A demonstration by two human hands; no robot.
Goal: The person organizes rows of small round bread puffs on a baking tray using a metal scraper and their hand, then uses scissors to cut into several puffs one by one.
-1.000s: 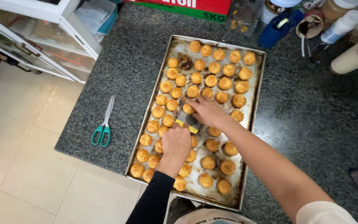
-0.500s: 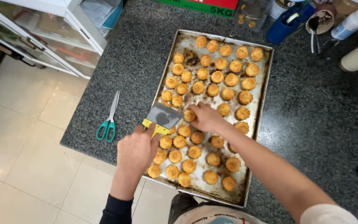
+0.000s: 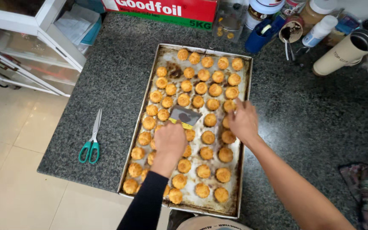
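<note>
Scraper moved onto tray (flat metal blade, yellow handle); left hand grip closed around it.

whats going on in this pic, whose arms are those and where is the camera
The camera sits on a person's head and looks down, so both arms are that person's own. No machine is involved. On the dark stone counter lies a metal baking tray full of small golden baked rounds. The left hand, in a black sleeve, holds a flat scraper with its blade on the tray. The right hand touches rounds at the tray's right side. Green-handled scissors lie left of the tray; jars and a box stand behind it.
</note>
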